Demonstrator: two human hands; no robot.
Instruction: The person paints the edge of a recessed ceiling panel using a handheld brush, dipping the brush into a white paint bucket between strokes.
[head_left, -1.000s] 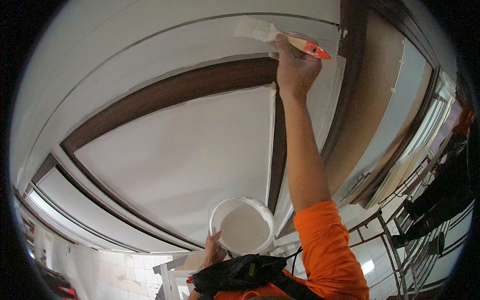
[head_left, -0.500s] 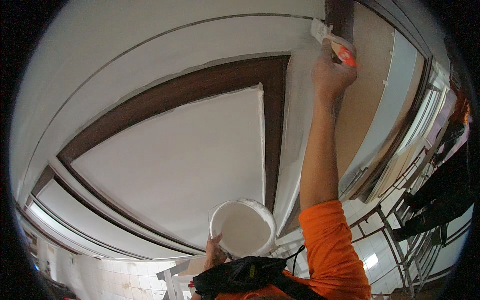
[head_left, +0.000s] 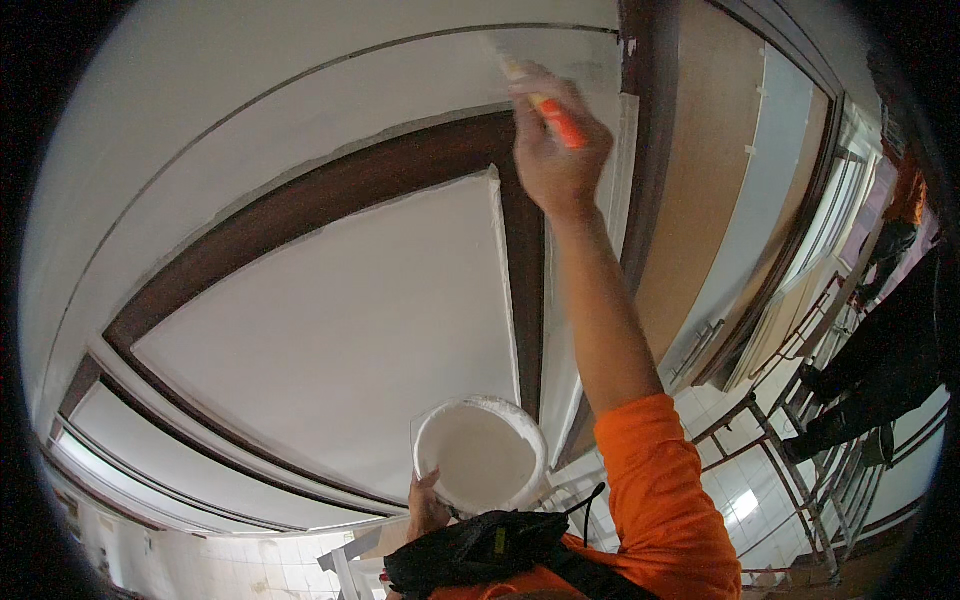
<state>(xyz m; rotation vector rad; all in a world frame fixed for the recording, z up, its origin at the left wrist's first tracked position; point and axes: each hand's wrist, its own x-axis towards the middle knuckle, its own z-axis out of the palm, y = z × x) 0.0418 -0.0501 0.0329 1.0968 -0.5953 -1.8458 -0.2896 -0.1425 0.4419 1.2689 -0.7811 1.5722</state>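
Observation:
My right hand (head_left: 562, 150) is raised high and closed round a paintbrush (head_left: 560, 122) with a red and pale yellow handle. The bristles, blurred by motion, are at the white wall strip (head_left: 450, 75) just under a thin dark groove. Low in front of me, my left hand (head_left: 427, 505) grips the rim of a white bucket (head_left: 535, 445), the thumb over its edge. Pale paint or a similar coating fills the inside, and the rim is crusted with white. Below the brush runs a dark brown wooden frame (head_left: 300, 205) around a white panel (head_left: 350, 300).
To the right stand a dark upright post (head_left: 650, 120) and tan boards (head_left: 715, 170). Farther right, another person in dark trousers (head_left: 885, 345) stands on metal scaffolding (head_left: 815, 490). A black bag (head_left: 480, 553) hangs at my chest. White floor tiles (head_left: 735, 480) show below.
My right hand and the brush have moved left, away from the dark post and along the white strip. The left hand still holds the bucket; the view has shifted slightly.

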